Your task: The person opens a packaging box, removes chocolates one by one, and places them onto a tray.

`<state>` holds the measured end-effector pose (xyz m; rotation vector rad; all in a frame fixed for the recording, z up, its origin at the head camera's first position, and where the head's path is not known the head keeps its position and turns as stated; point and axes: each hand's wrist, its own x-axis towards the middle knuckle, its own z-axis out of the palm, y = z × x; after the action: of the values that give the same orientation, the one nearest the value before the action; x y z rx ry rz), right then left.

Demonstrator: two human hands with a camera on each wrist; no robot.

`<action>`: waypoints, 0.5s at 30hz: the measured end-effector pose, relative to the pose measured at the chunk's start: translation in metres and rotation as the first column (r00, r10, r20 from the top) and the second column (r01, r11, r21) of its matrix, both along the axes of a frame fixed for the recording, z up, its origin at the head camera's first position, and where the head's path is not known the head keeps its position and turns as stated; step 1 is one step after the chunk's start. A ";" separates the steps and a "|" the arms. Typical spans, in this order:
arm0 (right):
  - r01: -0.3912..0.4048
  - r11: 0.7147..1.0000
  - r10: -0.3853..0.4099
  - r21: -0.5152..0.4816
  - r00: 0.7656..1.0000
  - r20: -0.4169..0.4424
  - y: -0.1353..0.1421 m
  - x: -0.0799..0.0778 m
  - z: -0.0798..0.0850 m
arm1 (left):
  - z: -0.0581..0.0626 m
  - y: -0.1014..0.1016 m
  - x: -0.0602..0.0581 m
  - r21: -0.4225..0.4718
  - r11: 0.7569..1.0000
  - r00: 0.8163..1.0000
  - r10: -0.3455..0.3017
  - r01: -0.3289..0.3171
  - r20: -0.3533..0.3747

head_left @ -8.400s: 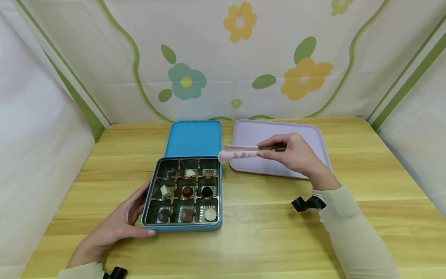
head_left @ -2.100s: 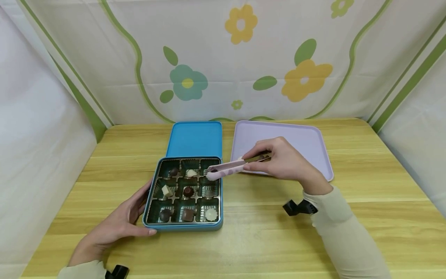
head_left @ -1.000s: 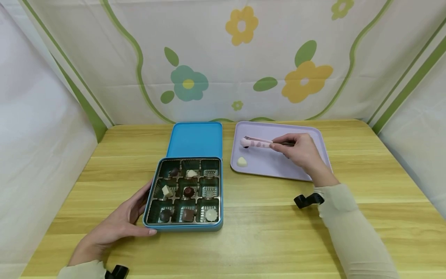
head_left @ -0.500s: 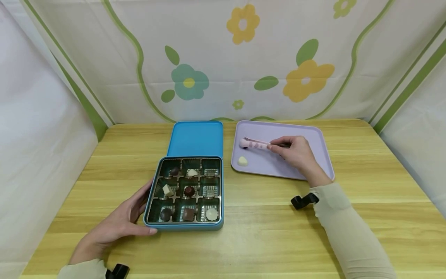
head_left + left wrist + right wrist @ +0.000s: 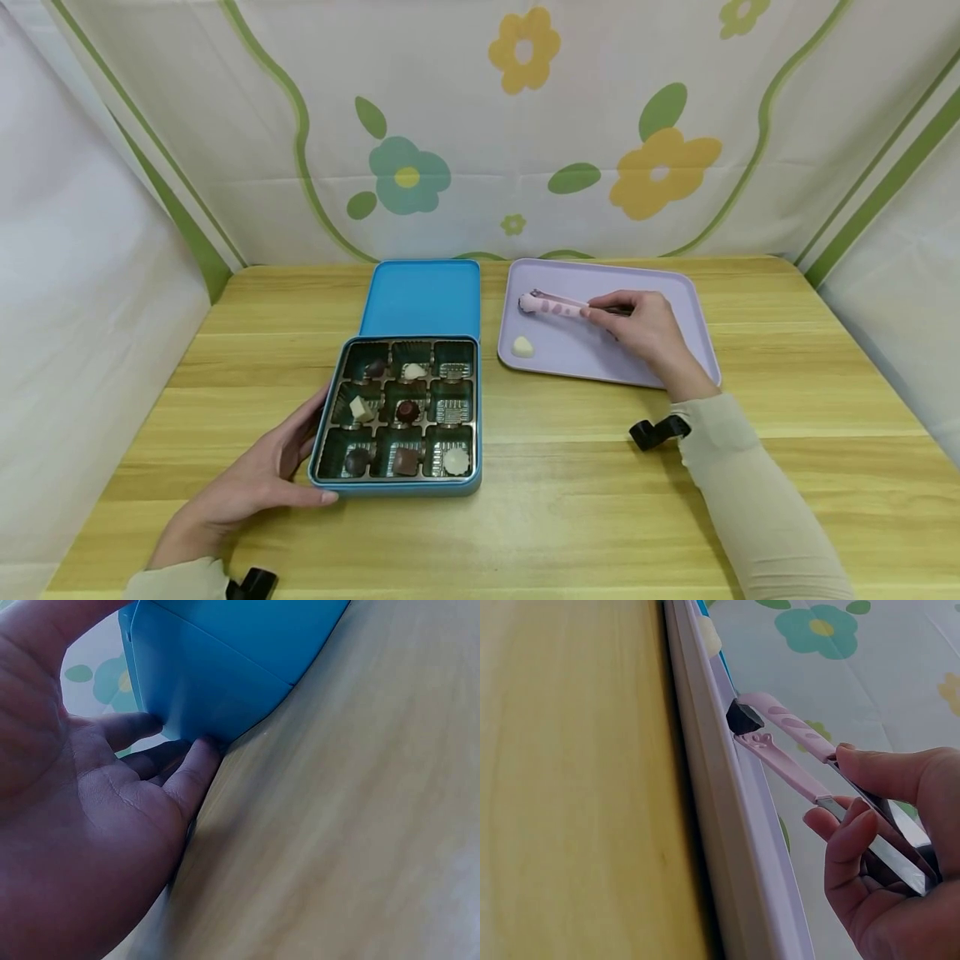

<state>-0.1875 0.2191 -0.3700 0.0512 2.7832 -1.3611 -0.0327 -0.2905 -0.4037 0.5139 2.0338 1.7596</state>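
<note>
My right hand [image 5: 637, 329] holds pink-tipped tongs [image 5: 555, 307] over the left part of the lilac tray [image 5: 600, 362]. In the right wrist view a dark chocolate [image 5: 744, 718] sits between the tips of the tongs; whether they still pinch it I cannot tell. A white chocolate [image 5: 522, 347] lies nearby on the tray. My left hand [image 5: 258, 483] grips the left side of a blue tin [image 5: 397, 490], thumb at its front corner, other fingers against its side wall. Chocolates fill most of the tin's compartments; the top right and middle right ones are bare.
A blue lid [image 5: 420, 296] lies behind the tin, close to the tray's left edge. All this stands on a wooden table [image 5: 562, 517], with a flower-patterned cloth [image 5: 472, 125] hanging behind and pale cloth at both sides.
The dark chocolate has left the tin's middle right compartment. My right hand has carried it rightward in the tongs to the tray. In the last second the tongs shifted only slightly; my left hand stayed put.
</note>
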 end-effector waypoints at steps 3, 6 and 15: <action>0.009 1.000 -0.009 -0.009 1.000 0.006 0.001 0.000 0.001 | 0.000 0.000 0.000 0.007 1.000 1.000 -0.001 0.001 0.003; 0.015 1.000 -0.015 -0.020 1.000 0.013 0.002 0.000 0.002 | 0.000 0.000 0.000 0.009 1.000 1.000 -0.002 0.002 0.005; 0.020 0.998 -0.020 -0.051 1.000 0.008 0.004 0.001 0.004 | 0.000 -0.001 0.001 0.011 1.000 1.000 -0.010 0.010 0.002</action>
<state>-0.1868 0.2230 -0.3660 0.0826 2.7479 -1.4326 -0.0316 -0.2916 -0.4040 0.5242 2.0175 1.7659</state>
